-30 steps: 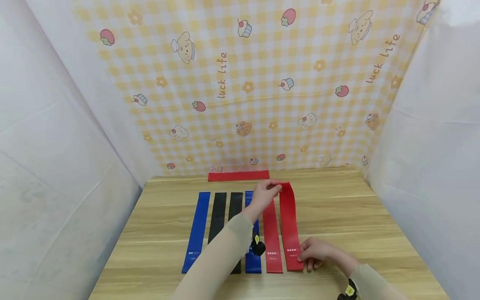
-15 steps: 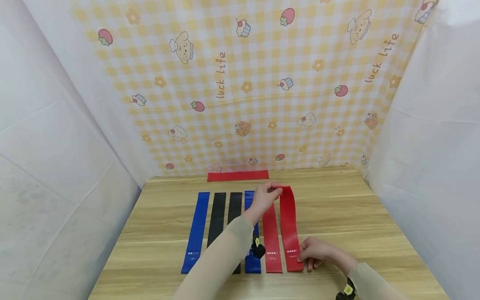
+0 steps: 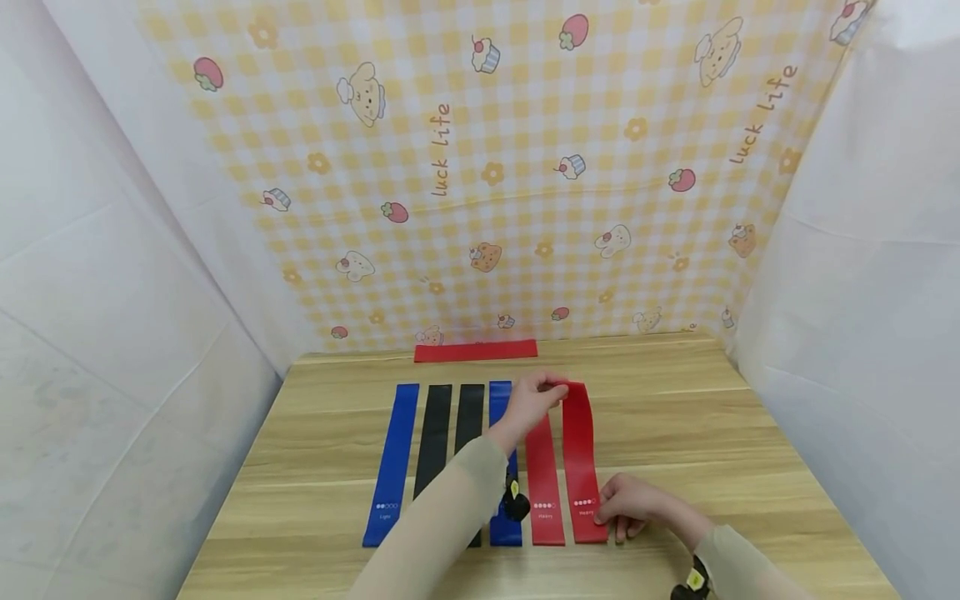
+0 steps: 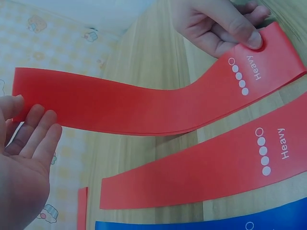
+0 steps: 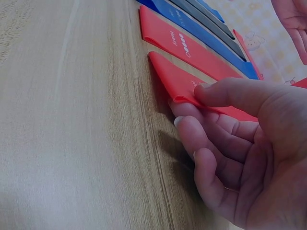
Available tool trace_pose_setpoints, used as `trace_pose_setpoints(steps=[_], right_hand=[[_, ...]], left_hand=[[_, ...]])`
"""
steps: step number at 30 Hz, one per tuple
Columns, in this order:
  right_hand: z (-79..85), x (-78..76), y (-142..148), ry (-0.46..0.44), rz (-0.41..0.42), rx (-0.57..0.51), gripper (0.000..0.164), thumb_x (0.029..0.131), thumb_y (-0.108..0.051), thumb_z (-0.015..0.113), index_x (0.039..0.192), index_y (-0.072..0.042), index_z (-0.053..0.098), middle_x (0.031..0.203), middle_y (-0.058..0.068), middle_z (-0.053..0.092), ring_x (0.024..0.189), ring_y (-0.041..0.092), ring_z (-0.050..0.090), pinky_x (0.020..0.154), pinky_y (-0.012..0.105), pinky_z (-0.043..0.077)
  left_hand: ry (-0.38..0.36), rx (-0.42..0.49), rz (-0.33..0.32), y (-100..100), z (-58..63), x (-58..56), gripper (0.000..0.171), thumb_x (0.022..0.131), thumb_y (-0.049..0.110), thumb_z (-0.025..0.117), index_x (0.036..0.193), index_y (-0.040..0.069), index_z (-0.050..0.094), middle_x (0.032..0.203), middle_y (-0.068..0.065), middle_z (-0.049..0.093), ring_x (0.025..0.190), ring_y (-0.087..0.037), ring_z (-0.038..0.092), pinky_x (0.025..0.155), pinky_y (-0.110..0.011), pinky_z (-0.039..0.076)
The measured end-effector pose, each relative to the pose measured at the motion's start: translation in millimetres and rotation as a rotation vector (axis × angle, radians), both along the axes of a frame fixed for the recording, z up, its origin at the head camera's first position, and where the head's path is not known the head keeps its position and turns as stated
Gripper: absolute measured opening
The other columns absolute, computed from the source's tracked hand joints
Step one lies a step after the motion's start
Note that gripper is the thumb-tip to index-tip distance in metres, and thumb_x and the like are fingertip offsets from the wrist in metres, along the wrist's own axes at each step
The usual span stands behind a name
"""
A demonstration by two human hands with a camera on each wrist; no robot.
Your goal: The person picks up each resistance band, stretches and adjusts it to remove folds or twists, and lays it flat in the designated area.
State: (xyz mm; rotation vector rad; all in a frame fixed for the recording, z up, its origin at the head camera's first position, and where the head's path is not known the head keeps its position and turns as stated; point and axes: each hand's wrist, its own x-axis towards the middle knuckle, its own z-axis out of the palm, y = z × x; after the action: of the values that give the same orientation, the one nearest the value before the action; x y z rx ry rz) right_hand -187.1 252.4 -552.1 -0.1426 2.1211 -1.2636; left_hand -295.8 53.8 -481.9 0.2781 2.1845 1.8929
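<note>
A red resistance band [image 3: 579, 450] marked "Heavy" is the rightmost of a row. My left hand [image 3: 531, 404] pinches its far end, which rises above the table in the left wrist view. At its near end my right hand [image 3: 633, 504] grips the band's edge between thumb and forefinger; the other fingers curl loosely beneath in the right wrist view. Just left lies a second red "Heavy" band [image 4: 206, 167], flat on the wood. Beside that is a blue band [image 3: 506, 525], partly hidden under my left forearm.
Two black bands [image 3: 470, 412] and another blue band [image 3: 393, 458] lie farther left in the row. One more red band [image 3: 476, 352] lies crosswise at the table's [image 3: 675, 417] back edge, against the checked cloth [image 3: 525, 208]. White sheets [image 3: 862, 292] hang at both sides.
My left hand has come down and nearer, lowering the far end of the red band. The right hand stays at the near end.
</note>
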Motion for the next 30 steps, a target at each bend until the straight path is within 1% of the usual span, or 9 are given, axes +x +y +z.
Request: trace_pose_setpoints(steps=[5,9,11,14,18,20,26,27,30], right_hand=[[-0.2,0.2,0.6,0.001,0.007,0.006,0.018,0.083,-0.014,0.070,0.069,-0.004,0.065,0.057,0.005,0.064,0.042,0.006,0.055,0.039,0.016,0.040],[-1.5,0.0,0.7,0.002,0.008,0.016,0.017,0.082,-0.014,0.070,0.070,-0.004,0.066,0.058,0.005,0.066,0.041,0.004,0.055,0.038,0.015,0.039],[-2.3,-0.2,1.0,0.002,0.007,0.018,0.017,0.083,-0.014,0.069,0.070,-0.003,0.065,0.059,0.005,0.066,0.041,0.004,0.054,0.038,0.015,0.040],[-3.0,-0.9,1.4,-0.006,0.005,0.019,0.018,0.083,-0.015,0.070,0.070,-0.003,0.065,0.059,0.006,0.066,0.041,0.004,0.055,0.038,0.015,0.040],[-4.6,-2.2,1.9,-0.019,-0.002,0.030,0.020,0.083,-0.016,0.071,0.069,-0.004,0.065,0.059,0.006,0.066,0.041,0.005,0.055,0.038,0.016,0.040],[-5.7,-2.8,2.4,-0.019,-0.004,0.039,0.020,0.083,-0.016,0.071,0.068,-0.004,0.065,0.059,0.006,0.066,0.041,0.005,0.055,0.038,0.016,0.041],[-5.9,-2.7,2.9,-0.008,-0.001,0.046,0.021,0.083,-0.017,0.072,0.068,-0.004,0.065,0.059,0.007,0.066,0.041,0.005,0.056,0.038,0.016,0.041],[-5.7,-2.8,2.9,-0.009,-0.001,0.045,0.022,0.084,-0.017,0.072,0.068,-0.004,0.065,0.059,0.007,0.065,0.041,0.006,0.056,0.038,0.016,0.041],[-5.3,-2.5,3.3,-0.008,0.007,0.045,0.022,0.084,-0.019,0.071,0.068,-0.004,0.065,0.058,0.006,0.065,0.041,0.005,0.056,0.038,0.016,0.041]], left_hand=[[0.000,-0.011,0.002,-0.1,-3.4,0.9,0.012,0.094,0.016,0.065,0.103,0.010,0.071,0.093,0.001,0.067,0.095,-0.025,0.065,0.085,-0.037,0.054],[0.021,-0.051,0.010,0.2,-6.8,1.9,0.012,0.094,0.017,0.065,0.102,0.011,0.072,0.091,0.003,0.068,0.092,-0.022,0.065,0.080,-0.031,0.054],[0.016,-0.058,0.018,0.5,-8.2,2.3,0.012,0.094,0.017,0.065,0.102,0.012,0.072,0.090,0.004,0.067,0.093,-0.024,0.065,0.078,-0.029,0.054],[0.005,-0.049,0.035,1.0,-9.0,2.1,0.012,0.094,0.018,0.065,0.102,0.012,0.072,0.090,0.003,0.067,0.093,-0.026,0.065,0.079,-0.032,0.054],[0.008,-0.049,0.055,1.7,-8.8,0.4,0.012,0.094,0.020,0.065,0.102,0.014,0.072,0.091,0.000,0.068,0.086,-0.019,0.064,0.079,-0.036,0.054],[0.012,-0.058,0.059,2.2,-9.2,-0.6,0.012,0.094,0.021,0.066,0.102,0.014,0.073,0.091,0.000,0.068,0.083,-0.015,0.063,0.077,-0.034,0.054],[0.007,-0.086,0.048,4.2,-13.8,0.5,0.011,0.093,0.019,0.066,0.101,0.014,0.073,0.088,0.004,0.067,0.088,-0.023,0.064,0.073,-0.026,0.052],[0.008,-0.097,0.045,4.4,-15.0,1.2,0.011,0.093,0.019,0.067,0.101,0.014,0.073,0.087,0.004,0.066,0.088,-0.023,0.064,0.072,-0.026,0.052],[0.011,-0.150,0.034,4.9,-19.9,4.5,0.012,0.093,0.019,0.067,0.102,0.013,0.073,0.087,0.005,0.066,0.082,-0.014,0.063,0.070,-0.026,0.051]])
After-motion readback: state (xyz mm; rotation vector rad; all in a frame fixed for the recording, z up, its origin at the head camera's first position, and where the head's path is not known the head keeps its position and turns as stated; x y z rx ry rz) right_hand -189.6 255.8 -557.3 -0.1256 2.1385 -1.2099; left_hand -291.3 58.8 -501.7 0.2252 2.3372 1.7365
